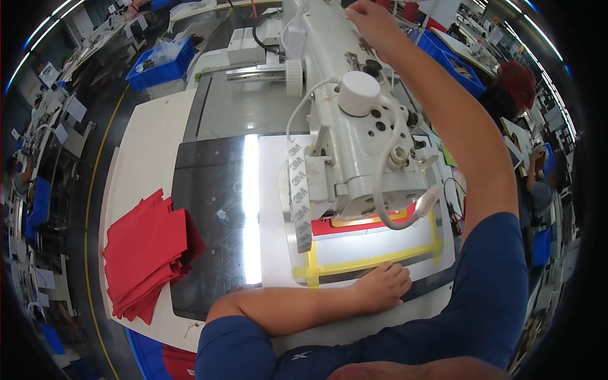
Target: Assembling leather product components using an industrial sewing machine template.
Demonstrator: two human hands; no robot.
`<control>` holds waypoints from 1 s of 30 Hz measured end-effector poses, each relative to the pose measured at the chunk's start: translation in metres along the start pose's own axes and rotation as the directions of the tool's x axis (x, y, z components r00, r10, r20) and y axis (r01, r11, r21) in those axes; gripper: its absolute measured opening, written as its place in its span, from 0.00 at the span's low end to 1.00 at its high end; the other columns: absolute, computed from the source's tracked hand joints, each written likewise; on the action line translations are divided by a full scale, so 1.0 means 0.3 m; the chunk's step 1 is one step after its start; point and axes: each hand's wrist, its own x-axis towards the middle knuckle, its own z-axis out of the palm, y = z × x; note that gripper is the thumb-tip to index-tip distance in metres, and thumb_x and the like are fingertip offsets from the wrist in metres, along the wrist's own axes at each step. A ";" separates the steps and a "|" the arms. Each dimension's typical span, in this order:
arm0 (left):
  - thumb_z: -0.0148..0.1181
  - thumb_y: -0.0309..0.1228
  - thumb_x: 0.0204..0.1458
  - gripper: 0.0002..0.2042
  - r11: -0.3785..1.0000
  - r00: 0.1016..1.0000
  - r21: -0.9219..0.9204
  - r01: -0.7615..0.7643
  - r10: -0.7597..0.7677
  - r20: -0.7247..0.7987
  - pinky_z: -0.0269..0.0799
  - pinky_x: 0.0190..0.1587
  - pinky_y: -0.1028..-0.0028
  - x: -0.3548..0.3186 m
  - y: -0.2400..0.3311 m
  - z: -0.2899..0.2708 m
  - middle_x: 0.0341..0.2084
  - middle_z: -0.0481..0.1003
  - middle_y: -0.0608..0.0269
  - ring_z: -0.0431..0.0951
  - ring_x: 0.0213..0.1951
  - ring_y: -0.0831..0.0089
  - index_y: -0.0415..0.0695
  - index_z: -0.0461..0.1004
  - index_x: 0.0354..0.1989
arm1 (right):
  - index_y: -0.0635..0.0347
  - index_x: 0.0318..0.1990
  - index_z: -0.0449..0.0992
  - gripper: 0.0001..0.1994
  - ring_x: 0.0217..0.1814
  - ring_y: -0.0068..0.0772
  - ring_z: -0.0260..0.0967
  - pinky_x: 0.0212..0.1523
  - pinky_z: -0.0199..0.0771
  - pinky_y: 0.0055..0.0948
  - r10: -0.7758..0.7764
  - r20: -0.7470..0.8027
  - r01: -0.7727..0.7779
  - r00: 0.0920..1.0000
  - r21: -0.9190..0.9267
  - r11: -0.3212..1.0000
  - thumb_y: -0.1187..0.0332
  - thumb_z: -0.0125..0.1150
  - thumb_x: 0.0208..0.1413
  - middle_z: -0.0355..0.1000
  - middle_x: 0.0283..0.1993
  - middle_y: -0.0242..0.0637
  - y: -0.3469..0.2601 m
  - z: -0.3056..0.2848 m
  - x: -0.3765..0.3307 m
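A large off-white sewing machine (354, 145) stands before me, its head over a flat plate framed with yellow tape (354, 263). Under the head, part of a red piece (326, 227) shows beside a yellow-edged opening. My left hand (383, 288) rests with fingers curled at the front edge of this taped plate; nothing shows in it. Stretched far over the machine's right side, my right hand (370, 18) is at the top of the machine body, fingers bent. What it touches there is hidden. A stack of red cut pieces (145, 244) lies on the left.
A dark plate (209, 221) and a white sheet (272, 209) lie beside the machine head. A pale hose (383, 183) and a printed tape strip (299, 202) hang from it. Blue bins (161, 66) stand behind. Another person (513, 92) sits at the right.
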 end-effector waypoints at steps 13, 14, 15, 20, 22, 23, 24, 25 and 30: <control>0.67 0.47 0.58 0.28 1.000 0.999 0.007 0.025 -0.025 0.030 0.66 0.64 0.61 -0.010 0.005 -0.019 0.53 0.73 0.55 0.71 0.59 0.59 0.42 0.73 0.61 | 0.55 0.46 0.75 0.06 0.24 0.14 0.61 0.26 0.62 0.21 0.102 0.048 -0.110 0.994 0.232 0.967 0.64 0.62 0.71 0.64 0.26 0.21 -0.237 -0.376 -0.383; 0.67 0.47 0.58 0.28 1.000 0.999 0.011 0.012 -0.012 0.035 0.66 0.64 0.61 -0.013 0.003 -0.017 0.53 0.73 0.55 0.71 0.59 0.59 0.42 0.73 0.61 | 0.56 0.45 0.77 0.07 0.25 0.17 0.64 0.27 0.65 0.24 -0.023 0.080 0.019 0.997 0.048 0.999 0.64 0.62 0.70 0.67 0.25 0.24 -0.260 -0.345 -0.407; 0.67 0.47 0.58 0.28 1.000 1.000 0.019 0.005 -0.005 0.013 0.66 0.64 0.61 -0.015 0.002 -0.014 0.53 0.73 0.55 0.71 0.59 0.58 0.42 0.73 0.61 | 0.57 0.44 0.79 0.07 0.25 0.20 0.66 0.29 0.68 0.26 -0.136 0.136 0.154 0.981 -0.131 0.979 0.64 0.62 0.70 0.69 0.24 0.27 -0.281 -0.320 -0.432; 0.68 0.47 0.58 0.28 0.999 0.996 0.041 -0.029 0.032 -0.081 0.67 0.63 0.60 -0.022 -0.005 0.006 0.53 0.73 0.55 0.72 0.58 0.58 0.43 0.73 0.61 | 0.61 0.45 0.81 0.07 0.32 0.42 0.78 0.38 0.77 0.36 -0.339 0.371 0.480 0.864 -0.409 0.776 0.68 0.63 0.67 0.79 0.31 0.44 -0.381 -0.251 -0.526; 0.68 0.47 0.58 0.28 0.999 0.995 0.034 -0.031 0.034 -0.089 0.67 0.63 0.60 -0.019 -0.005 0.006 0.52 0.73 0.55 0.72 0.57 0.58 0.43 0.73 0.61 | 0.62 0.45 0.81 0.07 0.36 0.49 0.80 0.41 0.79 0.39 -0.312 0.449 0.511 0.837 -0.438 0.740 0.69 0.63 0.66 0.81 0.35 0.48 -0.386 -0.250 -0.529; 0.68 0.47 0.58 0.28 0.999 0.995 0.035 -0.033 0.036 -0.090 0.67 0.63 0.60 -0.019 -0.005 0.004 0.52 0.73 0.55 0.72 0.57 0.58 0.43 0.73 0.61 | 0.61 0.45 0.82 0.07 0.37 0.53 0.80 0.41 0.79 0.41 -0.302 0.461 0.517 0.835 -0.469 0.716 0.69 0.63 0.65 0.81 0.36 0.49 -0.384 -0.258 -0.530; 0.68 0.47 0.58 0.28 0.999 0.996 0.033 -0.032 0.035 -0.077 0.67 0.62 0.60 -0.019 -0.003 -0.001 0.52 0.73 0.55 0.72 0.57 0.58 0.43 0.73 0.61 | 0.61 0.44 0.83 0.07 0.39 0.56 0.80 0.42 0.79 0.43 -0.291 0.472 0.524 0.832 -0.499 0.690 0.69 0.64 0.65 0.81 0.36 0.49 -0.381 -0.266 -0.531; 0.68 0.47 0.57 0.28 0.999 0.997 0.032 -0.027 0.029 -0.067 0.67 0.62 0.60 -0.017 -0.003 -0.003 0.52 0.73 0.55 0.72 0.57 0.58 0.43 0.74 0.61 | 0.61 0.44 0.83 0.07 0.39 0.56 0.80 0.42 0.79 0.43 -0.294 0.475 0.528 0.829 -0.496 0.689 0.69 0.64 0.65 0.81 0.36 0.49 -0.380 -0.280 -0.526; 0.68 0.47 0.58 0.27 0.998 0.998 0.057 -0.026 0.030 -0.062 0.67 0.62 0.60 -0.013 0.000 -0.002 0.52 0.73 0.54 0.72 0.57 0.58 0.42 0.74 0.60 | 0.61 0.42 0.84 0.08 0.44 0.54 0.80 0.47 0.78 0.46 -0.211 0.418 0.450 0.883 -0.630 0.633 0.67 0.65 0.64 0.82 0.38 0.49 -0.349 -0.322 -0.423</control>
